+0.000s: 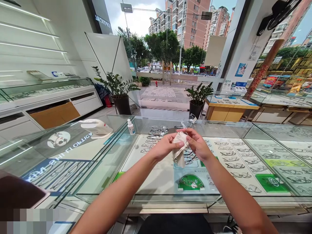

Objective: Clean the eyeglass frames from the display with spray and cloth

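My left hand (pixel 163 148) is closed on a pale cream cloth (pixel 179 148), its thumb pressed over the front. From the other side my right hand (pixel 198 144) pinches the cloth's upper right edge. Thin frame parts of a pair of glasses (pixel 188 122) rise just above my fingers; the rest is hidden by cloth and hands. Both hands are raised over a glass display case (pixel 156 195) holding rows of glasses (pixel 229 159). A small white bottle (pixel 131 127) stands upright on the glass, left of my hands.
On the glass at the left lies a white object (pixel 97 127). A dark, pink-edged object (pixel 19 188) sits at the lower left. Potted plants (pixel 122 104) and another display table (pixel 229 109) stand beyond the case, before glass doors.
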{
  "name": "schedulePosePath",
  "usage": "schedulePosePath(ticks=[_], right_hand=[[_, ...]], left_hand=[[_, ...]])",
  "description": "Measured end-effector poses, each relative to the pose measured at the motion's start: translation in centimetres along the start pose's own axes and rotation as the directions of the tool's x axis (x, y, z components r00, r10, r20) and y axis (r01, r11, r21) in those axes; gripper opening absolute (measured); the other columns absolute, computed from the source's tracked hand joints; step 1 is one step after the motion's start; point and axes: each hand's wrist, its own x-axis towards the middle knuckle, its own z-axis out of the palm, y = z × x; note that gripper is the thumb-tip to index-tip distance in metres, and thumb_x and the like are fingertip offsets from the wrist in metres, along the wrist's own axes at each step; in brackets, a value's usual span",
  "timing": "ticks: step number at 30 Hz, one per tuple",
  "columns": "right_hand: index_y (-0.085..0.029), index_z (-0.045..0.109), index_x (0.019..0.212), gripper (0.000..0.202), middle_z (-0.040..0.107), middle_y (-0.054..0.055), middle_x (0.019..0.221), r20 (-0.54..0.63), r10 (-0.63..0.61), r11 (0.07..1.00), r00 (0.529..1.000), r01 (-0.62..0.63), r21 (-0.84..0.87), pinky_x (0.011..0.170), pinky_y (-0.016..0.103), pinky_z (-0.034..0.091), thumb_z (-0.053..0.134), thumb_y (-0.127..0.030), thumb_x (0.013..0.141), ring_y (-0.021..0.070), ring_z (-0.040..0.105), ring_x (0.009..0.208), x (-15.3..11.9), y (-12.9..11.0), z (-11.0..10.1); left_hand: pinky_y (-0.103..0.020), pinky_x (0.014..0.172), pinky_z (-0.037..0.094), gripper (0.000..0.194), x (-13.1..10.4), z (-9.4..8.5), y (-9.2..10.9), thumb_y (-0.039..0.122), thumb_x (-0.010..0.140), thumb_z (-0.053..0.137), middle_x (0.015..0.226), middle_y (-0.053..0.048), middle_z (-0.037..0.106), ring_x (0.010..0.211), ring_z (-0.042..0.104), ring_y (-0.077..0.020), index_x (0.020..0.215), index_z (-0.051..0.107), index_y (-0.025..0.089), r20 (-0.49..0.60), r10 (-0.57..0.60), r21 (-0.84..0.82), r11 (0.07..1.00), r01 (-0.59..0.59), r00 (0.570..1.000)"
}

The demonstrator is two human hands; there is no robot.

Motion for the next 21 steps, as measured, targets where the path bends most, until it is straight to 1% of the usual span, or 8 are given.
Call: schedulePosePath(ticks=[4,8,12,15,17,21], right_hand=[[-0.031,0.075,0.120,0.032,0.072,0.004,0.136,0.006,-0.005,1.000,1.000,0.006,-0.012,0.110,0.040,0.050,0.077,-0.044,0.091,0.0245,0.066,0.123,0.1,0.1,0.2],[-0.032,0.075,0.120,0.033,0.072,0.004,0.138,-0.021,-0.018,0.999,1.000,0.017,-0.049,0.109,0.043,0.052,0.076,-0.047,0.091,0.0258,0.065,0.126,0.1,0.3,0.4],[-0.032,0.076,0.121,0.035,0.073,0.005,0.138,-0.010,-0.045,0.993,0.999,0.044,-0.107,0.110,0.044,0.052,0.075,-0.051,0.091,0.0266,0.066,0.126,0.0,0.2,0.7],[-0.031,0.077,0.120,0.035,0.072,0.005,0.139,0.011,-0.049,0.987,0.999,0.050,-0.152,0.112,0.045,0.051,0.075,-0.052,0.091,0.0273,0.066,0.127,-0.1,0.1,0.7],[-0.031,0.077,0.120,0.035,0.072,0.005,0.138,0.011,-0.066,0.981,0.998,0.067,-0.181,0.113,0.045,0.049,0.075,-0.051,0.091,0.0277,0.065,0.129,-0.1,0.1,0.6],[-0.030,0.079,0.121,0.036,0.075,0.006,0.132,-0.045,-0.089,0.974,0.995,0.077,-0.214,0.111,0.044,0.050,0.072,-0.051,0.093,0.0287,0.066,0.126,0.1,0.5,0.2]], left_hand=[[-0.024,0.071,0.040,0.045,0.1,0.4,-0.4,0.044,0.078,0.089,0.086,-0.003,0.065,0.075,0.057,-0.0129,0.101,0.068,0.012,-0.044,0.096,0.058,0.994,-0.093,0.994],[-0.024,0.069,0.041,0.049,0.4,0.7,-1.0,0.048,0.080,0.087,0.084,-0.002,0.066,0.072,0.057,-0.0128,0.108,0.066,0.014,-0.121,0.115,0.032,0.993,-0.112,0.986],[-0.025,0.072,0.045,0.052,0.7,0.8,-1.4,0.050,0.078,0.087,0.086,-0.003,0.068,0.073,0.058,-0.0124,0.109,0.067,0.013,-0.177,0.129,-0.024,0.990,-0.135,0.976],[-0.025,0.073,0.045,0.052,0.9,0.6,-1.4,0.053,0.080,0.085,0.085,-0.003,0.069,0.073,0.059,-0.0128,0.109,0.069,0.013,-0.173,0.126,-0.042,0.990,-0.135,0.977],[-0.024,0.072,0.045,0.049,0.9,0.3,-1.4,0.054,0.082,0.084,0.083,-0.004,0.069,0.073,0.059,-0.0128,0.105,0.070,0.013,-0.152,0.126,-0.033,0.991,-0.132,0.980],[-0.023,0.064,0.041,0.048,0.8,-0.2,-0.8,0.057,0.082,0.082,0.075,-0.003,0.066,0.064,0.053,-0.0116,0.091,0.069,0.011,-0.104,0.079,-0.037,0.996,-0.083,0.991]])
